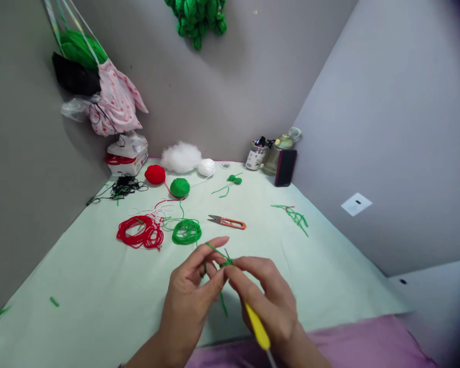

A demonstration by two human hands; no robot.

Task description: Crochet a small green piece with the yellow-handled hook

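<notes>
Above the front of the table, my left hand (193,286) pinches a small piece of green crochet (226,263) between thumb and fingers. Green yarn runs over its raised index finger, and a loose tail (224,305) hangs below. My right hand (266,294) is closed on a crochet hook (257,326) with a yellow handle, whose tip meets the green piece; fingers partly hide that spot. Beyond the hands lie a loose coil of green yarn (186,232) and thread snips (228,222) with orange handles.
Red yarn (140,231) lies coiled at left, near black yarn (126,186). Red (155,175), green (180,187) and white (206,167) yarn balls stand behind, with white stuffing (181,157). A phone (285,167) leans on a bottle (273,161) at back right. Green scraps (297,217) lie right.
</notes>
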